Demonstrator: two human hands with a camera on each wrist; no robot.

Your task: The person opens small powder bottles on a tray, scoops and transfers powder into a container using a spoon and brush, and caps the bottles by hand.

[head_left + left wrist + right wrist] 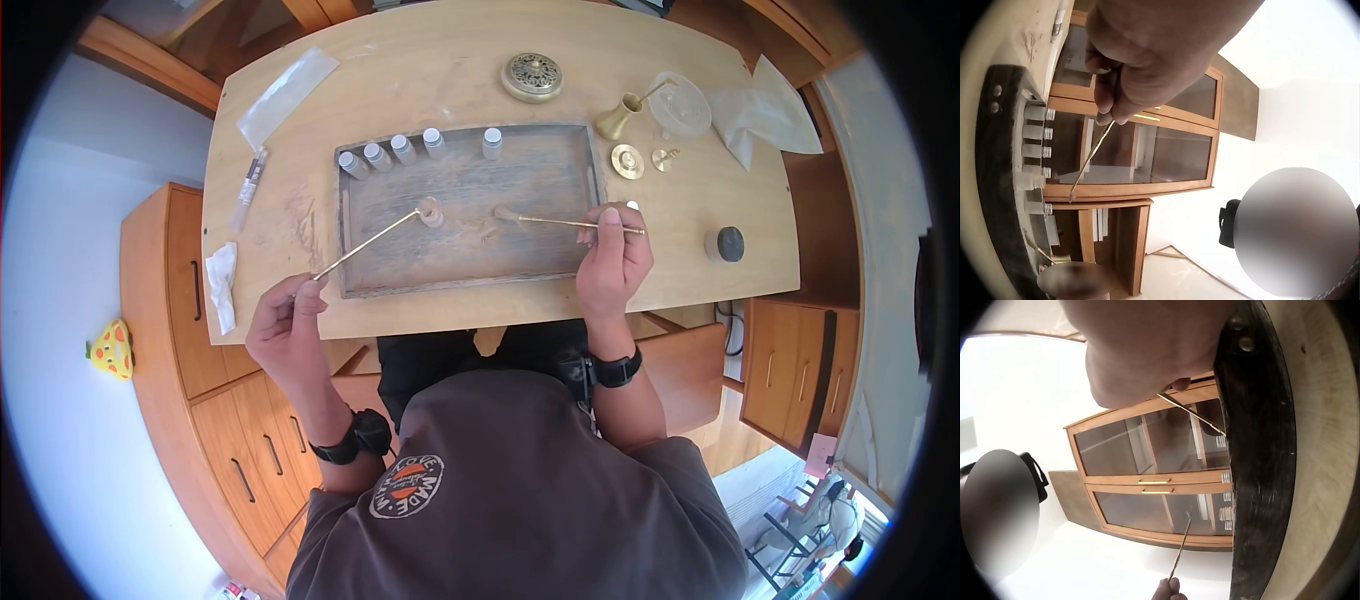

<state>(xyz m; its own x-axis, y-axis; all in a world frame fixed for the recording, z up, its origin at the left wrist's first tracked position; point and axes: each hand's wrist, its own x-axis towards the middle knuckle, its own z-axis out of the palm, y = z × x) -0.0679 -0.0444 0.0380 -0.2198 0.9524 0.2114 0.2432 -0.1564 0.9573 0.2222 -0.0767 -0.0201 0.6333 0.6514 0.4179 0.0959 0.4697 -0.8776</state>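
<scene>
My left hand (290, 325) pinches a thin brass stick (368, 246) whose far end is by a small uncapped clear jar (431, 213) in the dark-rimmed tray (470, 284). Whether the tip touches the jar cannot be told. In the left wrist view the left hand (1147, 59) has the stick (1090, 157) slanting down from its fingertips. My right hand (612, 268), at the tray's right edge, grips a brass-handled tool (565, 222) with a brownish tip over the tray. The right wrist view shows the right hand (1147, 353) and part of its handle (1191, 414).
Several white-capped vials (403, 150) stand along the tray's far side, one (492, 143) apart. Behind the tray sits a round openwork brass box (532, 77). To the right are a brass vase (617, 118), a brass disc (627, 161), a clear dish (682, 105) and a dark-lidded jar (727, 244).
</scene>
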